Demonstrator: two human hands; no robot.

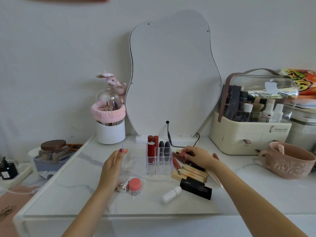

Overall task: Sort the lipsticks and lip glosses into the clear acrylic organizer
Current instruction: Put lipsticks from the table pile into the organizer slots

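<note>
Both my hands are down on the white marbled counter [85, 194]. My left hand [113, 164] rests with straight fingers against the left side of the clear acrylic organizer [136, 161], the thumb lying along its low open tray. My right hand [196, 157] curls over the pile of lip products to the organizer's right and pinches a pink lip gloss with a gold cap [182, 153] between thumb and fingertips.

Writing I can read: a YSL monogram in gold on the black lipstick box [196, 188] lying nearest me, and "Serene Life" on the cream storage case [248, 134] at the right, whose clear lid carries a white apple sticker. An orange snack bag [302, 82] behind it has bold lettering I cannot make out.

In the organizer's back slots stand two tall red lipsticks [152, 147] and, just right of them, two dark grey bullet-shaped lipsticks [164, 150]; the front slots hold nothing. Gold-cased tubes [189, 172] and a reddish gloss [176, 162] lie loose beside it. Near the front sit a small pink-lidded jar [135, 186], a silver compact [123, 185] touching it, and a white capsule-shaped tube [171, 194]. A wavy mirror [171, 74] stands behind, with a pink mug [289, 161] off right.
</note>
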